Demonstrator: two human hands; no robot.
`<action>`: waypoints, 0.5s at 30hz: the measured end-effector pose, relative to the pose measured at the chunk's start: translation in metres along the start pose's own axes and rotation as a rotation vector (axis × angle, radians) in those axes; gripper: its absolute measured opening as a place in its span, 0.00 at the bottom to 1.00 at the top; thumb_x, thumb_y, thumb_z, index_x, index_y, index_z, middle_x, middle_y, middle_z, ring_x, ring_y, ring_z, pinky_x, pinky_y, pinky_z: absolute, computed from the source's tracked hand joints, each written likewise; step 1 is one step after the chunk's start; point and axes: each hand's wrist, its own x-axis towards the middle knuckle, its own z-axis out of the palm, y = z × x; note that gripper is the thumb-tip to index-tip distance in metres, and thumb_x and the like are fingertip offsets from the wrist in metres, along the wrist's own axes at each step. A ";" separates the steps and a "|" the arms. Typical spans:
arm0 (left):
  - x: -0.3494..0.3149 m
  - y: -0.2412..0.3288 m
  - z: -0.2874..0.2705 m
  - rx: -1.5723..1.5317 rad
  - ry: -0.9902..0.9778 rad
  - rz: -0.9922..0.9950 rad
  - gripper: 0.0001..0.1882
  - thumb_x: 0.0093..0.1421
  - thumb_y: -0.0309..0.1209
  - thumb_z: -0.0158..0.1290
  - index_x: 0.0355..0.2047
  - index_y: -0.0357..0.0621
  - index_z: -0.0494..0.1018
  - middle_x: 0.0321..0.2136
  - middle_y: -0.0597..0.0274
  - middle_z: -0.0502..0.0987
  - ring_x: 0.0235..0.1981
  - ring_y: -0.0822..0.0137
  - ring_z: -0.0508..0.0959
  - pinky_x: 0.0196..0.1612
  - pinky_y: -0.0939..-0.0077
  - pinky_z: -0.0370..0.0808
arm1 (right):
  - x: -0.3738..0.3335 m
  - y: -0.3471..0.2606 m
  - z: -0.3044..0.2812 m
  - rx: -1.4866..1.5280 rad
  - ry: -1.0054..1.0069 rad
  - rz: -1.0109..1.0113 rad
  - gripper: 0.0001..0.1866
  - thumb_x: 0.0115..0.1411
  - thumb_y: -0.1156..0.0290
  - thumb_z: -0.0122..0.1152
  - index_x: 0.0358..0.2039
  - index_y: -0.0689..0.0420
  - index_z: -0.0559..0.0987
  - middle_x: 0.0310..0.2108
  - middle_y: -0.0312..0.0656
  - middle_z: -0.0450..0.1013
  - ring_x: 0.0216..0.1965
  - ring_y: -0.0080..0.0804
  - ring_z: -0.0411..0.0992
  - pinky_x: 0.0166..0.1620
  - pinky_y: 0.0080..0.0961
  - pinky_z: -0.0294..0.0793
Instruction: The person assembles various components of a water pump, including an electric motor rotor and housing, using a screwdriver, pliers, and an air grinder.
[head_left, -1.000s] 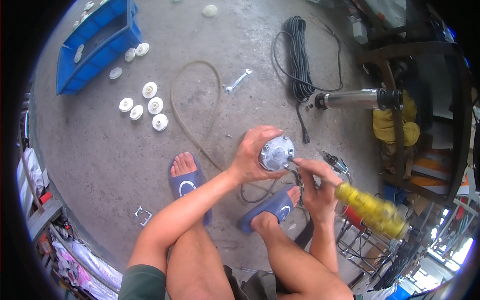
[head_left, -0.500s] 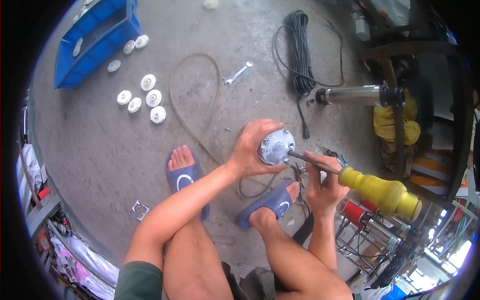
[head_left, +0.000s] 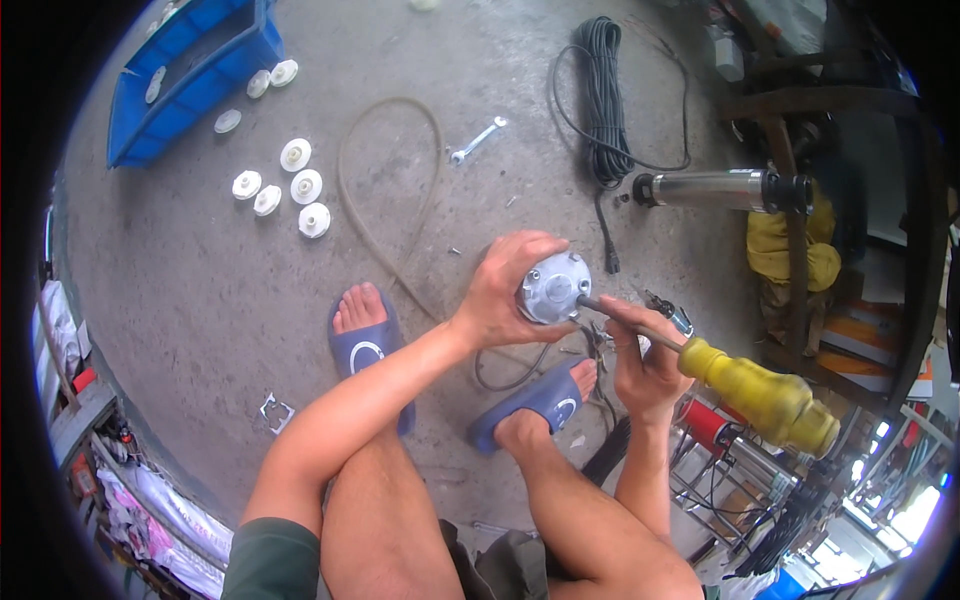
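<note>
My left hand (head_left: 502,290) is wrapped around a round grey metal housing (head_left: 553,290), its flat face with several screw holes turned upward. What lies beneath the housing is hidden. My right hand (head_left: 648,372) is closed on the shaft of a screwdriver with a bulky yellow handle (head_left: 755,393). The handle sticks out to the right beyond the hand. The screwdriver's tip meets the housing at its right rim, by one of the screw holes.
White plastic discs (head_left: 306,186) lie at the left near a blue crate (head_left: 195,85). A wrench (head_left: 478,141), a clear hose (head_left: 342,165), a coiled black cable (head_left: 603,105) and a steel cylinder (head_left: 715,190) are on the floor. A dark metal rack (head_left: 820,100) stands at the right.
Both hands have shifted very slightly up and left in the picture, and the yellow handle appears a little turned. The grip on the housing and screwdriver stays the same.
</note>
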 end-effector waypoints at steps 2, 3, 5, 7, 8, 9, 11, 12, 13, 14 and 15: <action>0.000 0.000 0.000 0.000 0.000 -0.001 0.46 0.37 0.40 0.79 0.58 0.45 0.74 0.51 0.52 0.79 0.54 0.49 0.78 0.59 0.56 0.71 | -0.009 0.003 0.001 -0.073 0.064 0.002 0.12 0.55 0.81 0.78 0.37 0.59 0.82 0.34 0.42 0.84 0.32 0.33 0.82 0.36 0.24 0.79; 0.000 0.000 0.000 -0.001 0.000 -0.001 0.46 0.37 0.40 0.79 0.58 0.45 0.74 0.51 0.52 0.79 0.54 0.48 0.78 0.59 0.56 0.71 | -0.013 0.003 0.002 -0.119 0.077 -0.008 0.14 0.54 0.81 0.79 0.36 0.59 0.80 0.33 0.42 0.83 0.31 0.31 0.80 0.34 0.23 0.77; 0.000 -0.001 -0.001 -0.007 0.004 0.007 0.46 0.37 0.40 0.79 0.58 0.45 0.74 0.52 0.52 0.79 0.54 0.48 0.78 0.59 0.56 0.71 | -0.018 0.001 0.004 -0.245 0.025 -0.076 0.19 0.51 0.83 0.81 0.37 0.60 0.76 0.34 0.41 0.79 0.32 0.26 0.74 0.33 0.20 0.71; 0.000 0.000 -0.001 -0.013 0.002 0.009 0.46 0.37 0.40 0.79 0.58 0.45 0.74 0.52 0.52 0.79 0.54 0.48 0.78 0.60 0.56 0.71 | -0.013 0.004 0.012 -0.045 0.134 0.014 0.24 0.51 0.79 0.83 0.40 0.57 0.73 0.34 0.39 0.75 0.33 0.25 0.73 0.30 0.20 0.69; -0.001 0.000 -0.001 -0.009 0.001 0.005 0.46 0.37 0.40 0.79 0.58 0.45 0.74 0.52 0.52 0.79 0.54 0.48 0.78 0.60 0.56 0.71 | -0.009 0.004 0.017 0.061 0.185 0.059 0.26 0.50 0.77 0.84 0.41 0.55 0.72 0.34 0.38 0.73 0.34 0.25 0.72 0.28 0.20 0.68; -0.001 0.000 -0.001 -0.005 -0.001 0.000 0.46 0.37 0.40 0.79 0.58 0.45 0.74 0.52 0.52 0.79 0.54 0.48 0.78 0.60 0.56 0.71 | -0.003 0.000 0.013 0.112 0.163 0.110 0.33 0.52 0.79 0.82 0.51 0.54 0.68 0.41 0.38 0.71 0.40 0.26 0.71 0.30 0.20 0.69; -0.001 0.000 -0.003 0.001 -0.001 0.005 0.46 0.37 0.41 0.79 0.58 0.45 0.74 0.52 0.52 0.79 0.54 0.48 0.78 0.60 0.56 0.71 | 0.007 -0.013 0.002 0.045 0.018 0.067 0.20 0.57 0.83 0.74 0.48 0.57 0.77 0.43 0.43 0.79 0.43 0.34 0.78 0.37 0.27 0.77; -0.001 0.000 -0.003 -0.002 -0.001 0.010 0.46 0.37 0.41 0.79 0.58 0.46 0.74 0.52 0.52 0.79 0.54 0.48 0.78 0.60 0.56 0.71 | 0.012 -0.016 -0.008 -0.112 -0.162 0.023 0.16 0.59 0.85 0.71 0.46 0.58 0.80 0.43 0.45 0.81 0.43 0.36 0.81 0.40 0.30 0.80; -0.001 0.000 -0.002 -0.009 0.003 0.011 0.46 0.37 0.41 0.79 0.58 0.46 0.74 0.52 0.52 0.79 0.54 0.48 0.78 0.60 0.56 0.71 | 0.018 -0.019 -0.008 -0.076 -0.211 0.008 0.09 0.61 0.86 0.68 0.40 0.59 0.83 0.42 0.45 0.85 0.42 0.38 0.84 0.44 0.30 0.83; 0.000 0.000 -0.002 -0.015 0.007 0.013 0.46 0.37 0.41 0.79 0.58 0.46 0.74 0.52 0.52 0.79 0.54 0.48 0.78 0.60 0.56 0.71 | 0.016 -0.018 -0.007 -0.066 -0.165 -0.010 0.09 0.61 0.86 0.68 0.40 0.59 0.83 0.40 0.45 0.85 0.40 0.38 0.85 0.43 0.30 0.83; 0.000 0.000 -0.001 -0.021 0.012 0.016 0.46 0.37 0.41 0.79 0.58 0.46 0.74 0.52 0.52 0.79 0.54 0.48 0.79 0.60 0.56 0.71 | 0.012 -0.014 -0.005 -0.055 -0.120 -0.029 0.09 0.61 0.86 0.68 0.40 0.60 0.83 0.39 0.44 0.86 0.39 0.39 0.85 0.43 0.29 0.83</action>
